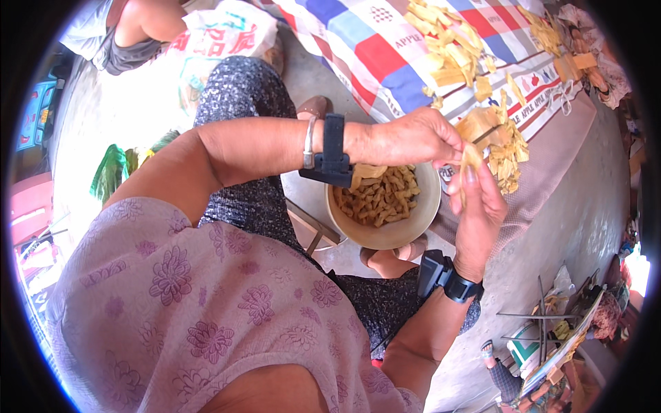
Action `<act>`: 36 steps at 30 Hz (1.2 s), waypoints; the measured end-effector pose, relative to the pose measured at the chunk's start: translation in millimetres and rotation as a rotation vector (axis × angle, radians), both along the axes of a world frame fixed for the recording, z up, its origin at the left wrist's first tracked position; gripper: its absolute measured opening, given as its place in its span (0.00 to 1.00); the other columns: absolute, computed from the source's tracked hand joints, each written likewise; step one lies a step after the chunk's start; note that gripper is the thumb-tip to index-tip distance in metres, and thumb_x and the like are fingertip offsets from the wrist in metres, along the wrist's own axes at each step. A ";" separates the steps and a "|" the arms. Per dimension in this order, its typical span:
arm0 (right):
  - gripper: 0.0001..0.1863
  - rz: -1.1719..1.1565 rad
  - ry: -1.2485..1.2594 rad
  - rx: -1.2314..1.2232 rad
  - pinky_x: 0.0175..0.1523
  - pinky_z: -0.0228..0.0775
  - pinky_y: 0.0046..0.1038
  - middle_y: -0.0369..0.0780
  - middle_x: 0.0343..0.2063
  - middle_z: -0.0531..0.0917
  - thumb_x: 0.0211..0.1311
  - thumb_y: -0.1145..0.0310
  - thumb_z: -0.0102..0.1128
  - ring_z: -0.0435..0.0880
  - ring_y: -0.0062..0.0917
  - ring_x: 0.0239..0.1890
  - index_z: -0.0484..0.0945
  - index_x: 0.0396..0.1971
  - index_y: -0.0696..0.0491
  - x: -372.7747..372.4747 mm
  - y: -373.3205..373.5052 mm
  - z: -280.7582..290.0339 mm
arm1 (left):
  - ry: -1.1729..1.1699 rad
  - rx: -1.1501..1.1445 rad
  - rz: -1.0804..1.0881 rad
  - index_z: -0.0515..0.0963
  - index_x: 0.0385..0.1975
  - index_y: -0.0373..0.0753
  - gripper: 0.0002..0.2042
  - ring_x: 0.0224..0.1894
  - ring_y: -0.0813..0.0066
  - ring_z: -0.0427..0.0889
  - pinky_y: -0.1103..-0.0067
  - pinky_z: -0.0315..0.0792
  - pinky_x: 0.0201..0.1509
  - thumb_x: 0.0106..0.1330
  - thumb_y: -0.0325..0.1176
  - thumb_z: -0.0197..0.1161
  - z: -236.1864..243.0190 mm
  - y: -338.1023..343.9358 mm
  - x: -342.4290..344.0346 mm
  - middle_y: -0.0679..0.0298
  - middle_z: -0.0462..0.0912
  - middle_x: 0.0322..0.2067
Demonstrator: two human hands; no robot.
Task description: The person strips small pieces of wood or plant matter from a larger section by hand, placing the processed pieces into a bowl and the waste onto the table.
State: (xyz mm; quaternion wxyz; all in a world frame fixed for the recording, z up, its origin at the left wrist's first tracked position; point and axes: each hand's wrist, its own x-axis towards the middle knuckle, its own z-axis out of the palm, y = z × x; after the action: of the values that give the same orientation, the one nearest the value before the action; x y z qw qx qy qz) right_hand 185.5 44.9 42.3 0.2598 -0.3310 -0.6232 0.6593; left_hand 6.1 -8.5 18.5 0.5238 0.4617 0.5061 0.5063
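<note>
My left hand (421, 138) reaches across from the left, its fingertips closed in a pinch on one end of a pale yellow, pliable strip (471, 160). From below, my right hand (480, 199) pinches the same strip, thumb against fingers. The food's exact kind cannot be made out. Under my left wrist, between my legs, stands a cream bowl (434, 206) holding many small, folded or knotted yellow-brown pieces (379, 199). Just beyond my hands, a heap of loose yellow strips (507, 155) lies at the edge of a checked cloth (358, 41).
More yellow strips (451, 48) are spread on the cloth farther off. A white printed bag (227, 41) stands beyond my left knee, near another person's leg (153, 20). Green plastic (110, 172) lies on the left. At lower right are a white-and-green bucket (527, 344) and other people.
</note>
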 end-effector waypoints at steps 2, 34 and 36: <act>0.20 0.009 -0.137 0.044 0.26 0.62 0.13 0.35 0.24 0.78 0.71 0.75 0.48 0.67 0.11 0.20 0.70 0.61 0.53 -4.7 3.3 -10.1 | 0.135 0.076 0.084 0.78 0.37 0.30 0.08 0.30 0.79 0.79 0.77 0.72 0.32 0.64 0.30 0.61 -4.2 -1.5 2.2 0.62 0.82 0.27; 0.19 -0.012 -0.050 0.142 0.43 0.71 0.19 0.40 0.37 0.80 0.58 0.86 0.53 0.79 0.18 0.38 0.68 0.50 0.62 -19.9 -9.3 -24.9 | -0.219 -0.262 0.069 0.75 0.29 0.34 0.07 0.26 0.84 0.73 0.86 0.65 0.27 0.52 0.24 0.66 -19.8 -8.0 -3.6 0.70 0.77 0.26; 0.21 -0.033 -0.102 0.206 0.45 0.70 0.19 0.42 0.36 0.80 0.55 0.87 0.53 0.79 0.21 0.41 0.65 0.50 0.62 -21.5 -9.0 -38.0 | -0.114 -0.121 0.103 0.75 0.30 0.34 0.08 0.25 0.85 0.72 0.87 0.64 0.25 0.52 0.23 0.66 -25.0 -9.2 -0.5 0.71 0.75 0.25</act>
State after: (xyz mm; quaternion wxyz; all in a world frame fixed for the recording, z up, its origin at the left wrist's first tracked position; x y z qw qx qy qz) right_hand 163.9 35.8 4.3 0.2713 -0.3456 -0.6946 0.5696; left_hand 5.6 -17.7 -6.5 0.5520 0.3732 0.5282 0.5263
